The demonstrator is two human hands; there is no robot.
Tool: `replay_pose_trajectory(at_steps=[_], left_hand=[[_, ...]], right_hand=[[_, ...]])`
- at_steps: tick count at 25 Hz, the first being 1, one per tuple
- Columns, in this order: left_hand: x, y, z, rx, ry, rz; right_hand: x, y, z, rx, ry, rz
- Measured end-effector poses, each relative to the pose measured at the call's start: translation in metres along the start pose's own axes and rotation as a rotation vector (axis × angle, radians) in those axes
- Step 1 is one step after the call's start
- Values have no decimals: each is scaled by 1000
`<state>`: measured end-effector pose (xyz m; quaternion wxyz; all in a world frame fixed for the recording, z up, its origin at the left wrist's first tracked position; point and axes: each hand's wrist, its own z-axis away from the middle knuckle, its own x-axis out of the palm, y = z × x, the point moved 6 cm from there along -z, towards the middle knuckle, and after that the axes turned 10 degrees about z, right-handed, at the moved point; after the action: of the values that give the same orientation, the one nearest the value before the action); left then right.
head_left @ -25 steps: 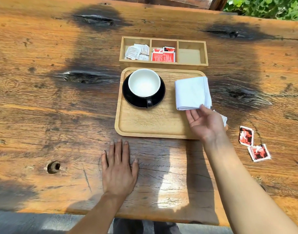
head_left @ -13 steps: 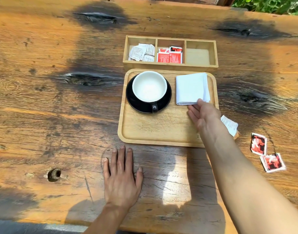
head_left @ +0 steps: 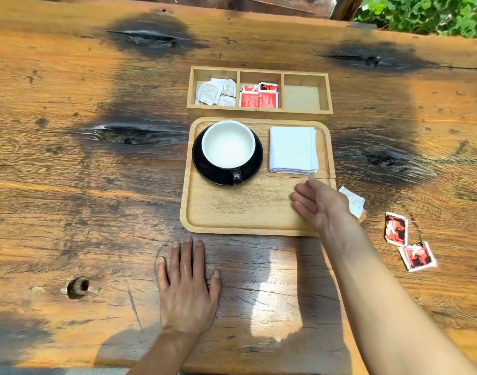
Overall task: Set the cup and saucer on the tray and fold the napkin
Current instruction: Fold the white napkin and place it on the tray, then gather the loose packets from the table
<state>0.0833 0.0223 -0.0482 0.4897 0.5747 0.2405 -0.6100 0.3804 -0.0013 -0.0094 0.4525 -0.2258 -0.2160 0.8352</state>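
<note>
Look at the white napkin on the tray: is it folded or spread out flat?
Folded. The napkin lies as a compact rectangle on the tray beside the cup, with stacked layer edges showing along its right side.

— What's on the tray (head_left: 232,212)?
— A white cup (head_left: 228,144) on a black saucer (head_left: 204,169) at its left, a folded napkin (head_left: 292,150) at its right.
— The hands?
— Right hand (head_left: 319,203) empty, fingers loose, just below the napkin; left hand (head_left: 187,288) flat on the table (head_left: 69,212), lower centre.
</note>
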Motion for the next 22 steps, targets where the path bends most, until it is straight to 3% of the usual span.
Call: replay_pose_trajectory(at_steps=[4, 7, 9, 12, 16, 18, 22], left_hand=[[-2, 2, 1, -4, -17, 6], [-4, 3, 1, 4, -19, 13], [-4, 5, 3, 3, -30, 28], [-12, 7, 2, -13, -40, 58], [-31, 21, 4, 20, 23, 120], [-37, 41, 5, 83, 68, 173], [-42, 102, -4, 225, 124, 297]], right_hand=[[-15, 9, 10, -25, -24, -18], [-24, 11, 19, -159, -48, 61], [-36, 4, 26, -380, 50, 318], [-56, -7, 39, -717, 286, 895], [-98, -2, 40, -944, 371, 1160], [-126, -1, 33, -964, 397, 1230], [-182, 8, 8, -789, 496, 1281]])
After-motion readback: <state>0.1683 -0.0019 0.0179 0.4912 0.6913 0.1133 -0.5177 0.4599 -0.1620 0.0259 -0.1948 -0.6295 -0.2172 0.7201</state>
